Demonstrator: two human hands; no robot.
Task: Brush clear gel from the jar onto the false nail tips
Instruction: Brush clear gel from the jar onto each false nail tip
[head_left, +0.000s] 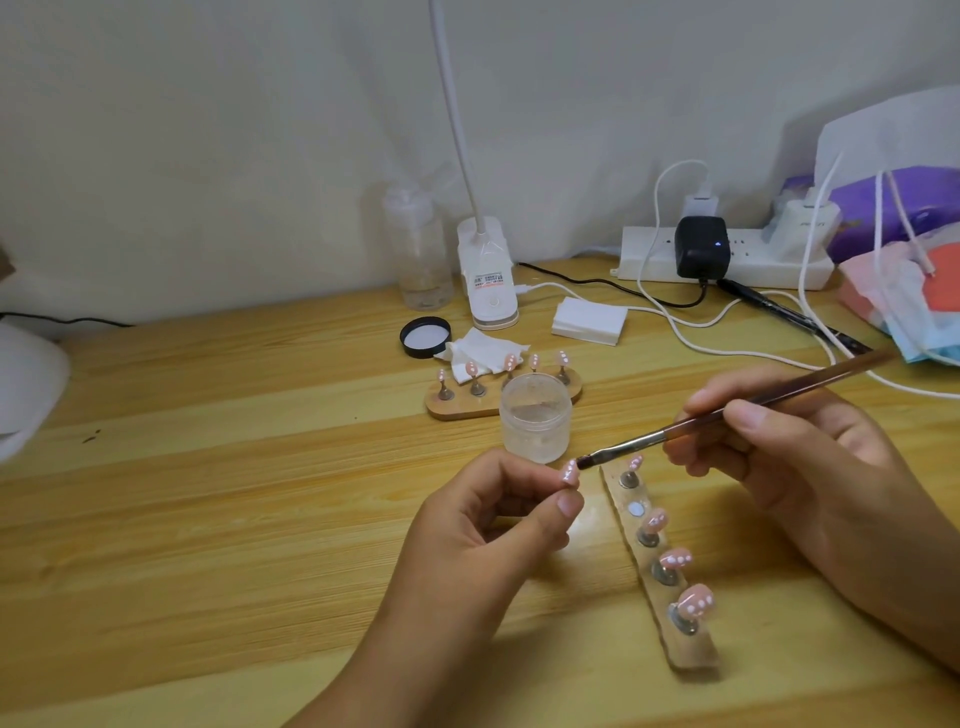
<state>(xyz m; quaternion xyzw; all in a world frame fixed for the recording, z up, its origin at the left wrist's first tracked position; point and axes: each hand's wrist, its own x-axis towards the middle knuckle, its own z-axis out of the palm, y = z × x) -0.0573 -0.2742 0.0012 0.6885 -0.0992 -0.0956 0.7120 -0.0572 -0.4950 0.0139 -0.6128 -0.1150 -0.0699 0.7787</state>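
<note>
— What's on the desk (208, 467)?

— Two hands, the right hand (779, 457) and the left hand (498, 514). Just behind them stands the open jar (536, 415) of gel. The right grip pinches the brush (727, 410). The left grip pinches one pink nail tip (570, 472), and the bristles touch it.

— What could go wrong?

— A bump could knock the jar over. Too much gel could run onto the fingers.

— What's hard to see?

— The tip's little stand is hidden. Maybe there's gel on the bristles, but it's too clear to tell.
</note>
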